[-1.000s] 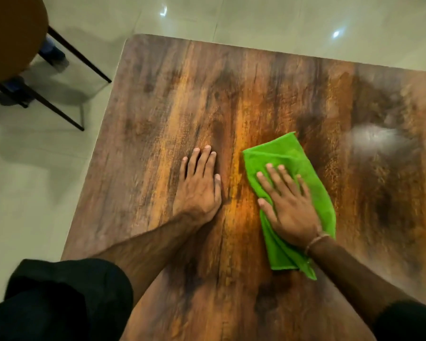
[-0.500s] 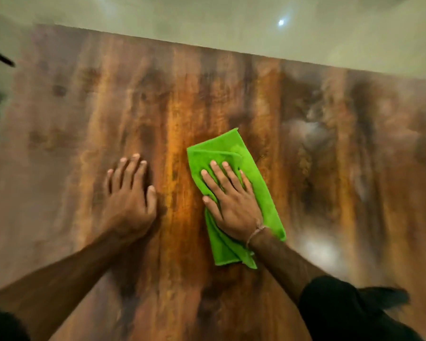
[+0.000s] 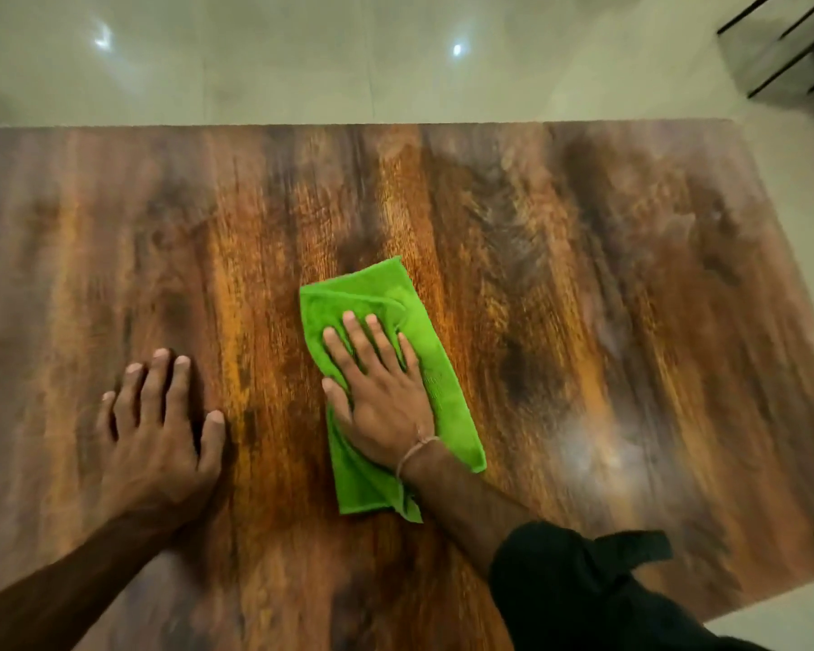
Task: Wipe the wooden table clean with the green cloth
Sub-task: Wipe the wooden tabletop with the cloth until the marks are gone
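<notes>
Camera swung right since 0.5 s ago; green cloth [image 3: 367,293] barely shifted, folded flat mid-bench [image 3: 583,321]. Right grip [image 3: 381,401] lies flat on it, fingers straight, slightly spread, pressing. Left grip [image 3: 161,439] palm-down on bare wood beside it, fingers together, clear of cloth.

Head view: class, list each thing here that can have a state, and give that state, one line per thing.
green cloth: folded, flat on the table, under the right hand.
right hand: fingers straight, pressing on the cloth.
left hand: flat on bare wood, apart from the cloth.
wooden table: pale shiny patch right of the cloth; damp or glare, cannot tell.
</notes>
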